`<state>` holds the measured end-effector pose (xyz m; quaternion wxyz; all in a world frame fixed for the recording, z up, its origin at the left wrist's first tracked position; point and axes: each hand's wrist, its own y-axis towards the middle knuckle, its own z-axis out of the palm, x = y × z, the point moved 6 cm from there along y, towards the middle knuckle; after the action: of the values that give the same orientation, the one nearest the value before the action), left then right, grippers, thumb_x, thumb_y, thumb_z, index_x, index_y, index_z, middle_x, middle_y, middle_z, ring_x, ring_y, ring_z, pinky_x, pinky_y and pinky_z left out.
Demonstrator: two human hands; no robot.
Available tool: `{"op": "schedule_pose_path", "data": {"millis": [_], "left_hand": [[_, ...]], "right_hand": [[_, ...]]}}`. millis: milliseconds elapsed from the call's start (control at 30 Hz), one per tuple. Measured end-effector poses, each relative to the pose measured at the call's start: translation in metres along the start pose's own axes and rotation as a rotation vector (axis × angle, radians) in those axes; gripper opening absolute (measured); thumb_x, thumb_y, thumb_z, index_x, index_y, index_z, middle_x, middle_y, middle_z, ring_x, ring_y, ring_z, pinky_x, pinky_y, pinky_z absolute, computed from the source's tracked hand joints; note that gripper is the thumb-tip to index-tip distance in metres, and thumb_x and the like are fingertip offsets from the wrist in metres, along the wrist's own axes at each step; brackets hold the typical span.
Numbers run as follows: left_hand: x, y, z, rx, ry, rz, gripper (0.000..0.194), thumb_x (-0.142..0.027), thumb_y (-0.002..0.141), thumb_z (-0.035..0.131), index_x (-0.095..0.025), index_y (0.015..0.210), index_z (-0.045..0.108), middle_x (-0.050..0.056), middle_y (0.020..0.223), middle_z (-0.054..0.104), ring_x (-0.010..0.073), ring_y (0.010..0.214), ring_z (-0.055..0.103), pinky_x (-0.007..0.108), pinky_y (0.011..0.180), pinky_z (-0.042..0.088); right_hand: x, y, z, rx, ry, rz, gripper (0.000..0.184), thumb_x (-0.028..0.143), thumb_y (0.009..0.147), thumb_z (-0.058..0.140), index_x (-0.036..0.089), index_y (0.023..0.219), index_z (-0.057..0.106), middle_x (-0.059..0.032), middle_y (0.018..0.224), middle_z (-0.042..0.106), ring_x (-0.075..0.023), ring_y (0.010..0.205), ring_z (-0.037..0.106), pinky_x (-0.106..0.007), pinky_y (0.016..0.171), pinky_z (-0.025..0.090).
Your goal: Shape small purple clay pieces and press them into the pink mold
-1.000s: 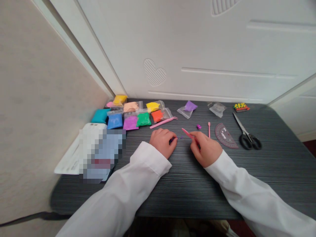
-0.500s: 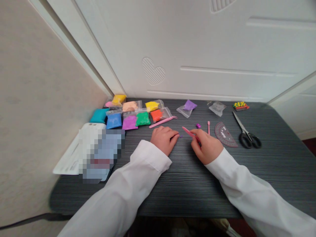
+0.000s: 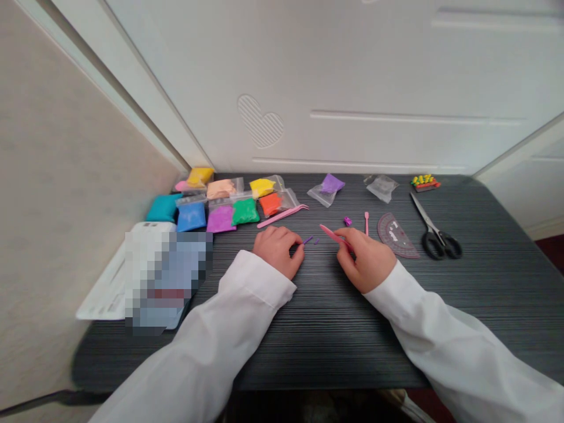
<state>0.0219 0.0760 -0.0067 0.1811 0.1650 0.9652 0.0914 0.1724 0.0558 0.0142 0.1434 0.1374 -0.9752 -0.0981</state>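
My left hand (image 3: 280, 250) rests on the dark table, thumb and forefinger pinched on one end of a thin purple clay strip (image 3: 308, 240). Just right of the strip's free end lies a tiny purple clay piece (image 3: 316, 241). My right hand (image 3: 366, 258) is closed around a pink clay knife (image 3: 329, 232), its blade pointing left and away from me, apart from the strip. Beyond the right hand sit a small purple clay lump (image 3: 348, 221) and a second pink tool (image 3: 366, 223), lying on the table.
Bags of coloured clay (image 3: 191, 215) and pink tweezers (image 3: 282, 216) lie at the back left. A purple clay bag (image 3: 331, 183) and clear bag (image 3: 382, 188) lie farther back. Rightward are a protractor (image 3: 398, 236), scissors (image 3: 434, 232) and a yellow-red clay piece (image 3: 425, 183).
My left hand has drawn a little away from my right, and more of the purple strip shows at its fingertips. The right hand still grips the knife. The view has shifted slightly.
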Motion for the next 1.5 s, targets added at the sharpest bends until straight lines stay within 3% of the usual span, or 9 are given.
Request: {"op": "schedule_pose_path", "data": {"millis": [467,733,1000,1500], "left_hand": [[-0.006,-0.001,0.0,0.009,-0.034,0.033,0.018,-0.032,0.075,0.046,-0.021,0.074,0.061,0.001,0.077,0.06,0.0171,0.079,0.049,0.033,0.073,0.035],[-0.006,-0.002,0.001,0.014,-0.032,0.04,0.018,-0.032,0.075,0.046,-0.021,0.074,0.061,0.002,0.077,0.06,0.0175,0.079,0.049,0.033,0.073,0.035],[-0.005,-0.002,0.004,0.031,-0.019,0.031,0.02,-0.033,0.075,0.046,-0.021,0.074,0.061,0.002,0.079,0.061,0.0179,0.08,0.049,0.034,0.074,0.035],[-0.005,-0.002,0.002,0.023,-0.04,0.014,0.019,-0.034,0.073,0.047,-0.021,0.075,0.062,0.002,0.079,0.061,0.0184,0.081,0.049,0.034,0.074,0.035]], "right_hand": [[0.005,0.0,-0.007,0.083,0.018,-0.018,0.029,0.02,0.078,0.035,0.019,0.104,0.047,-0.0019,0.091,0.061,-0.0161,0.074,0.059,-0.024,0.062,0.041],[0.002,-0.001,0.0,0.047,0.008,-0.015,0.029,0.02,0.076,0.038,0.02,0.103,0.049,-0.0023,0.089,0.062,-0.016,0.071,0.059,-0.024,0.059,0.041],[0.017,-0.008,0.014,0.166,0.028,-0.06,0.03,0.018,0.078,0.036,0.02,0.106,0.047,-0.0036,0.098,0.059,-0.0165,0.086,0.057,-0.025,0.071,0.042],[0.012,-0.005,0.014,0.179,0.009,-0.04,0.032,0.018,0.078,0.038,0.02,0.108,0.047,-0.0038,0.099,0.058,-0.0168,0.087,0.056,-0.025,0.073,0.043]]}}
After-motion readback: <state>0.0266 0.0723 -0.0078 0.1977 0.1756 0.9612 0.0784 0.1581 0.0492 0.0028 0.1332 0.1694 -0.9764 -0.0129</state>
